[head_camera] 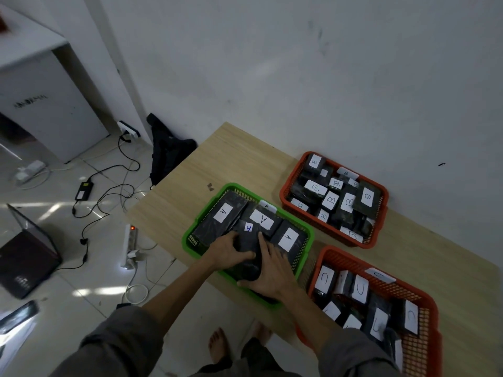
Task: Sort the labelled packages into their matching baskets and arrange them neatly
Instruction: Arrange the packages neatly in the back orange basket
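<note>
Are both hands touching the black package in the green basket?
Touching. The head view shows the left hand and right hand on the black package.

Green basket (190, 235), orange baskets (381, 191), black packages (209, 227).

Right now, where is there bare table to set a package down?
Free: the table beyond the green basket, left of the far orange basket. Crowded: all three baskets; only narrow gaps separate them and the near orange basket.
</note>
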Available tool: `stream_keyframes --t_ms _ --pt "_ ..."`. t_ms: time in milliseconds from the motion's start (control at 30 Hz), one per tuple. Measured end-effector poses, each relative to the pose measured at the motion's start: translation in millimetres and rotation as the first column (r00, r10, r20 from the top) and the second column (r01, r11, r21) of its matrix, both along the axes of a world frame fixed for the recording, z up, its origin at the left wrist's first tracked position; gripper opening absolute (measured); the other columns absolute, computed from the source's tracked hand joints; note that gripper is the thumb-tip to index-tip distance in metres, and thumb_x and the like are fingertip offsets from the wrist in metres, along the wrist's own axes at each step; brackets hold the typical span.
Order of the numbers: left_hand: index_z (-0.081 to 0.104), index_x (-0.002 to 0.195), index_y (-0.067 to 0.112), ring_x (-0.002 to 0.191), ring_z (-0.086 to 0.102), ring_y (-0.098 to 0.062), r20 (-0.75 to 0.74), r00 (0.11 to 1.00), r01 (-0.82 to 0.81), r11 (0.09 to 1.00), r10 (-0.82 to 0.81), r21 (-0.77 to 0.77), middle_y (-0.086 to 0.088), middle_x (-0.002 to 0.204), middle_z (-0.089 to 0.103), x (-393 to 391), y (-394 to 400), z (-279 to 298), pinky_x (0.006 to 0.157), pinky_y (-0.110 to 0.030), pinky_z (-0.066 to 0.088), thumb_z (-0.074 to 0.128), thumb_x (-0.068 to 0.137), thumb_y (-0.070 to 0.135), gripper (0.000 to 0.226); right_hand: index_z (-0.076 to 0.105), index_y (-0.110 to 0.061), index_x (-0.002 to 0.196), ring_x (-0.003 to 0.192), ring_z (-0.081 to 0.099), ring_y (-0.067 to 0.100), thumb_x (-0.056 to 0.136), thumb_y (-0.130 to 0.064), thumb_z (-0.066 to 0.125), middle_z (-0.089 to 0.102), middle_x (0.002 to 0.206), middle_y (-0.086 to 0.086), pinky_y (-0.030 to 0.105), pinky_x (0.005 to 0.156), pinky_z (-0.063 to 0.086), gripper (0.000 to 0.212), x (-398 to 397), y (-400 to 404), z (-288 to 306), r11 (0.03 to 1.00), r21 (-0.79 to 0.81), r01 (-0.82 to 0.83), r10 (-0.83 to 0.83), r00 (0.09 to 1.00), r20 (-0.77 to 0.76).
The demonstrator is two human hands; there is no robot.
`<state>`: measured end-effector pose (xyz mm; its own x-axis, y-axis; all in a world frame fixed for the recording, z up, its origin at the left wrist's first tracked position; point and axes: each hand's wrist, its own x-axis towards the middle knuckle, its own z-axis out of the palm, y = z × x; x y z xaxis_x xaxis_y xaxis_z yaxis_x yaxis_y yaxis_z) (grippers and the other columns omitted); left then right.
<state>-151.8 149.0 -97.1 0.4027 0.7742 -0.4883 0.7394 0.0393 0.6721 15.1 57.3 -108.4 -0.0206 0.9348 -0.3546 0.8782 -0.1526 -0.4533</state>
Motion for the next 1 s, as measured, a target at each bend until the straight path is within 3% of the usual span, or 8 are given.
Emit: stream_keyframes --t_ms 133,300,500,667,733,833,900,1000 --pt "0.054 0.132 0.016 0.107 0.065 -0.021 0.026 0.997 -0.064 0.994 0.067 -0.089 -0.001 0.122 0.064 5.2 13.6 10.7 0.092 -0.035 0.055 0.070 0.066 0.073 0.089 -0.018 -0.033 0.155 0.132 0.039 0.028 0.058 -0.081 0.068 0.039 0.147 0.007 0.047 0.114 0.034 0.138 -7.1 3.7 1.0 0.990 0.026 0.138 -0.136 0.988 -0.073" --pt "0.065 0.097 0.011 0.066 0.062 -0.015 0.277 0.911 -0.224 0.931 0.305 -0.288 -0.006 0.082 0.063 -4.6 26.3 17.4 0.062 -0.026 0.053 0.057 0.093 0.052 0.042 0.011 -0.038 0.152 0.120 0.046 0.021 0.054 -0.055 0.082 0.047 0.135 -0.003 0.043 0.096 0.049 0.123 4.2 6.9 8.5 0.969 0.010 0.246 -0.227 0.909 -0.350" --pt "0.063 0.108 0.007 0.067 0.051 -0.011 0.309 0.912 -0.179 0.939 0.271 -0.295 -0.002 0.081 0.056 -1.5 25.4 9.7 0.060 -0.022 0.042 0.049 0.101 0.036 0.034 0.046 -0.031 0.130 0.103 0.063 0.009 0.053 -0.038 0.085 0.064 0.118 -0.006 0.022 0.075 0.050 0.086 29.4 20.1 30.6 0.877 -0.244 0.414 -0.463 0.591 -0.661" --pt "0.059 0.128 0.021 0.105 0.062 -0.012 0.368 0.902 -0.096 0.934 0.228 -0.345 0.002 0.116 0.065 14.3 25.2 17.8 0.083 -0.026 0.049 0.052 0.098 0.045 0.039 0.069 -0.018 0.109 0.098 0.068 0.025 0.057 -0.031 0.076 0.076 0.098 0.003 0.036 0.082 0.055 0.054 35.6 37.4 45.2 0.747 -0.450 0.489 -0.620 0.269 -0.737" --pt "0.062 0.124 0.022 0.108 0.060 -0.010 0.365 0.910 -0.078 0.945 0.198 -0.318 0.004 0.117 0.064 19.8 26.1 19.0 0.088 -0.027 0.047 0.056 0.096 0.044 0.036 0.070 -0.012 0.115 0.105 0.066 0.029 0.062 -0.028 0.072 0.076 0.105 0.009 0.044 0.095 0.052 0.055 32.4 40.0 43.9 0.696 -0.541 0.472 -0.659 0.120 -0.743" --pt "0.067 0.114 0.020 0.109 0.061 -0.012 0.380 0.892 -0.140 0.948 0.246 -0.285 0.002 0.115 0.066 22.0 28.7 17.9 0.086 -0.022 0.046 0.062 0.094 0.036 0.026 0.071 -0.008 0.114 0.109 0.064 0.031 0.066 -0.027 0.070 0.074 0.110 0.014 0.041 0.092 0.052 0.051 26.0 40.8 38.8 0.641 -0.606 0.471 -0.664 -0.054 -0.745" --pt "0.067 0.110 0.020 0.110 0.061 -0.015 0.382 0.881 -0.172 0.941 0.279 -0.291 0.000 0.114 0.066 19.0 30.6 17.0 0.083 -0.021 0.047 0.064 0.093 0.031 0.020 0.075 -0.010 0.105 0.109 0.064 0.032 0.067 -0.027 0.070 0.074 0.111 0.015 0.043 0.093 0.053 0.042 23.0 40.8 35.3 0.607 -0.627 0.489 -0.663 -0.124 -0.738" --pt "0.066 0.104 0.022 0.093 0.063 -0.013 0.397 0.867 -0.166 0.926 0.301 -0.340 -0.003 0.107 0.067 15.0 32.3 18.4 0.071 -0.021 0.052 0.062 0.096 0.023 0.010 0.074 -0.013 0.109 0.106 0.068 0.034 0.072 -0.032 0.075 0.074 0.111 0.016 0.045 0.089 0.056 0.042 21.7 41.1 33.2 0.572 -0.632 0.523 -0.695 -0.102 -0.712"
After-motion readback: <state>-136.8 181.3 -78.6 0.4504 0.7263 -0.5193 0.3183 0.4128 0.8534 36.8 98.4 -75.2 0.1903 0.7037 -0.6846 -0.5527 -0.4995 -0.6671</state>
